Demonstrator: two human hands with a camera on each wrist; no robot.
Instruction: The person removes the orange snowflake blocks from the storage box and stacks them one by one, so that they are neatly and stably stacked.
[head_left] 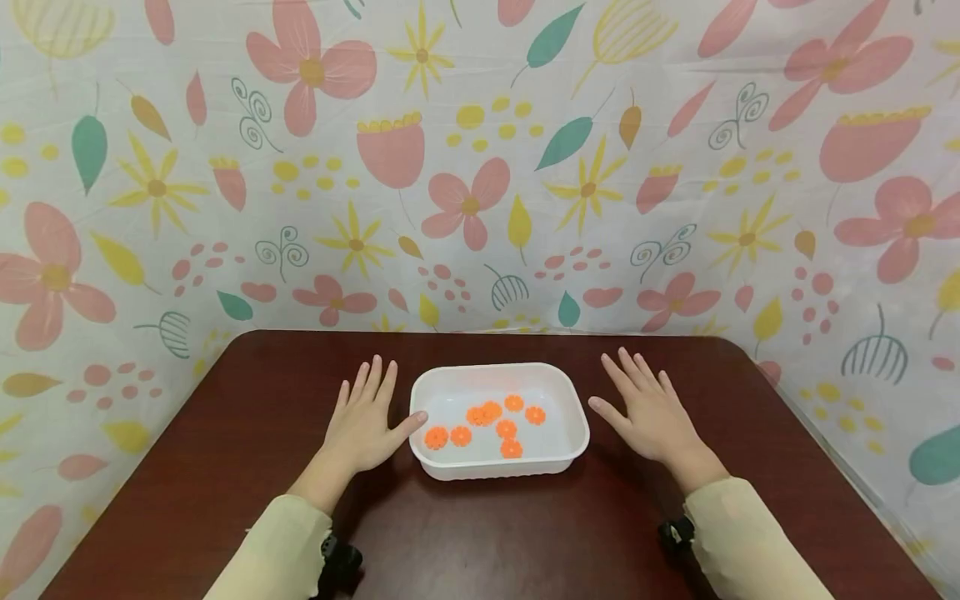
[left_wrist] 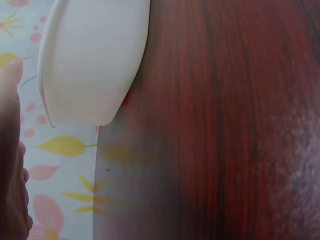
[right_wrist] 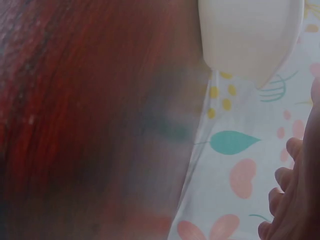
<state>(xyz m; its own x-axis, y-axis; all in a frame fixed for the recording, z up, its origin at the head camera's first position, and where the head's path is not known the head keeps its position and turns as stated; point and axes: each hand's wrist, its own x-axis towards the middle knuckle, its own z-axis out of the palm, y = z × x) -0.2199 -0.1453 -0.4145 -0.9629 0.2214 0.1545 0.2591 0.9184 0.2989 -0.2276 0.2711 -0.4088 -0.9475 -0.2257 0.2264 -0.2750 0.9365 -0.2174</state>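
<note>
A white plastic basin [head_left: 498,468] with rounded corners stands on the table. Several thin orange flower-shaped slices [head_left: 506,429], like cut carrot, lie scattered on its floor, some overlapping. To its left, my left hand [head_left: 363,429] is spread with straight fingers, holding nothing; the thumb appears at the left rim, and I cannot tell whether it touches. My right hand [head_left: 656,417] is spread on the other side, a little apart from the rim, also holding nothing. Both wrist views show the basin's outer wall [left_wrist: 95,60] and part of a hand, with the slices hidden.
The dark reddish-brown wooden table [head_left: 480,533] has a glossy top. Behind it hangs a white cloth [head_left: 480,275] printed with flowers and leaves, close to the table's far edge. A black wrist strap [head_left: 337,562] shows at the left sleeve.
</note>
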